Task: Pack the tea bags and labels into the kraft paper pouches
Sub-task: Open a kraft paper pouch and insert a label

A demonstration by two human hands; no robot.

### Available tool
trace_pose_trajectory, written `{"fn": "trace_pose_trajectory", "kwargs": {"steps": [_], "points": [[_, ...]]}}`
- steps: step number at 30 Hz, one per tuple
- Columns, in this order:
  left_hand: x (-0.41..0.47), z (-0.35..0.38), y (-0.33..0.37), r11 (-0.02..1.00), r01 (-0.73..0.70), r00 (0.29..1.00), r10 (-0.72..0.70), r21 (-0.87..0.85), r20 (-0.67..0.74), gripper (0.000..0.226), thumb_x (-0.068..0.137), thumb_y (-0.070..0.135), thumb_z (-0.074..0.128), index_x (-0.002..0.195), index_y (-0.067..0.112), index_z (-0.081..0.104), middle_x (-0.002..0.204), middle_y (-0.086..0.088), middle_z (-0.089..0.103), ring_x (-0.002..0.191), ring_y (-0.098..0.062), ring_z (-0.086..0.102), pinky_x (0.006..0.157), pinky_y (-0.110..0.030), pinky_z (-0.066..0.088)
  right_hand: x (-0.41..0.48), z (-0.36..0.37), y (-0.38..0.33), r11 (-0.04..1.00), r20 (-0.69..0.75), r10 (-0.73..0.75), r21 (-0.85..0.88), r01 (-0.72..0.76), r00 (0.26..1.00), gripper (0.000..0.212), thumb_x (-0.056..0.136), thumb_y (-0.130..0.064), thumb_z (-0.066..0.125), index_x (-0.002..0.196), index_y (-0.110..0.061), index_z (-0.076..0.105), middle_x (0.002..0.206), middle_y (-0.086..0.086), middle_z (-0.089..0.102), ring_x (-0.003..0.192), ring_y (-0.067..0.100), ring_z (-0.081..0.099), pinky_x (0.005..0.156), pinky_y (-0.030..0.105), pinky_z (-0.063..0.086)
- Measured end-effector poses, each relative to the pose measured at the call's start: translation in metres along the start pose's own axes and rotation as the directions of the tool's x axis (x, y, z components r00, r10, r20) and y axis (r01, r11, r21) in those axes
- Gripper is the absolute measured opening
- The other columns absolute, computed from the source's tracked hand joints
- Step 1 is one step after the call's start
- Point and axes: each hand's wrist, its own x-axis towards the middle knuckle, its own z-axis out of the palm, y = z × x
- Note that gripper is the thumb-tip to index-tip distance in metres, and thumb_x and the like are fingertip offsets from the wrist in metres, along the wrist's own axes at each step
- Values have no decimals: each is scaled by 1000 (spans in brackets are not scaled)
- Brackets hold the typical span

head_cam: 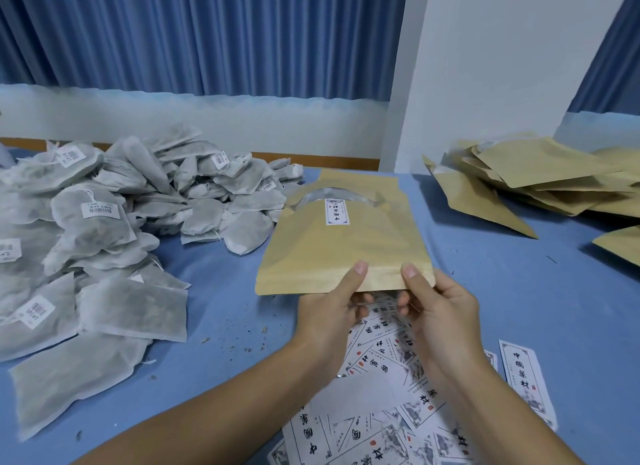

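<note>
I hold a kraft paper pouch (343, 243) above the blue table, its mouth edge toward me and its clear round window with a small white sticker at the far end. My left hand (330, 308) pinches the near edge with the thumb on top. My right hand (436, 308) pinches the same edge a little to the right. Several grey tea bags (104, 229) lie heaped on the left. Printed white labels (388, 395) are scattered under my forearms.
A stack of flat kraft pouches (540, 177) lies at the back right. One label (526, 381) lies apart at the right. The blue table cover (225, 308) carries tea crumbs between the heap and my arms. A white wall and blue curtains stand behind.
</note>
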Motion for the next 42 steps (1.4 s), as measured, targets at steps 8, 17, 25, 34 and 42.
{"fn": "trace_pose_trajectory", "kwargs": {"steps": [8, 17, 25, 34, 42], "points": [[-4, 2, -5, 997, -59, 997, 56, 55, 48, 16, 85, 18, 77, 97, 9, 71, 79, -5, 67, 65, -18, 55, 63, -31, 46, -8, 1, 4, 987, -36, 159, 17, -158, 987, 17, 83, -24, 80, 77, -11, 72, 65, 8, 63, 50, 15, 54, 45, 25, 43], [2, -2, -4, 996, 19, 1000, -19, 82, -6, 21, 80, 20, 83, 81, 6, 66, 69, -10, 59, 70, -24, 52, 80, -40, 49, -9, 5, 6, 989, 2, 144, -39, -144, 990, 30, 82, -17, 80, 55, -12, 69, 57, 12, 60, 50, 20, 59, 51, 26, 51], [2, -4, 1, 996, -86, 996, 86, -8, 3, 26, 87, 16, 76, 110, 9, 67, 86, -5, 68, 65, -16, 57, 58, -29, 46, -6, 1, 3, 990, -119, 93, 113, -80, 988, 12, 84, -16, 80, 77, -11, 72, 66, 4, 65, 51, 14, 54, 49, 25, 46], [1, -6, 0, 998, -57, 998, 57, -26, 8, 27, 82, 13, 80, 103, 2, 68, 79, -9, 66, 61, -18, 55, 57, -28, 47, -9, 6, 4, 988, -20, 150, 44, -149, 988, 7, 85, -13, 78, 87, -10, 72, 68, 4, 63, 53, 12, 53, 44, 22, 43], [2, -6, -3, 993, -33, 999, 30, 116, 25, 20, 83, 19, 79, 87, 3, 67, 65, -3, 58, 52, -12, 45, 52, -22, 40, -13, 12, 10, 995, -32, 90, -42, -91, 995, 11, 87, -7, 75, 80, 0, 68, 60, 7, 58, 58, 21, 51, 58, 35, 49]]}}
